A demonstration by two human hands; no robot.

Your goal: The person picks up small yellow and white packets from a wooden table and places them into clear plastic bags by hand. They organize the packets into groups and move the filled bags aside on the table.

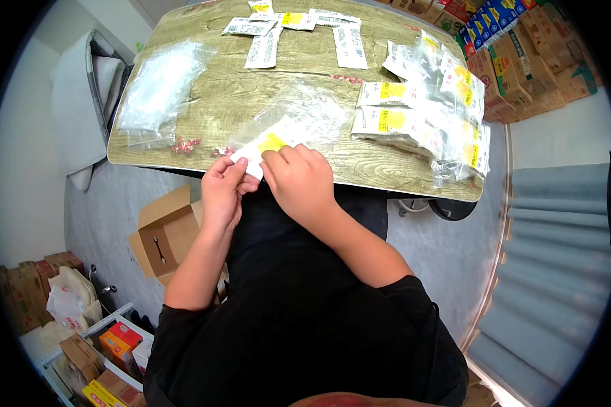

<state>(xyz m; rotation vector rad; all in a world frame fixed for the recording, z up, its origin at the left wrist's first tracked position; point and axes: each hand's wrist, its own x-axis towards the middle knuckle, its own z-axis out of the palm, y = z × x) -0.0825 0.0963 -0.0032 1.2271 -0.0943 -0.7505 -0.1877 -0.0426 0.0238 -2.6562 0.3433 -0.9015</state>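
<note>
Both hands are at the table's front edge on one white packet with a yellow patch [270, 142]. My left hand [223, 187] pinches its near left corner between thumb and fingers. My right hand [303, 175] is bent over its right side, fingertips curled onto the packet; the exact grip is partly hidden. Under and beyond the packet lies a clear plastic bag [318, 114], flat and crinkled. To the right, a pile of bagged white and yellow packets [392, 122] reaches the table's right side. A stack of clear plastic bags [158, 91] lies on the left.
Several loose packets [350, 48] lie along the far side of the wood-grain table [224, 91]. On the floor at left stands an open cardboard box [165, 239]. Stacked cartons [524, 61] are beyond the right corner, and a shelf unit with boxes [122, 341] is at lower left.
</note>
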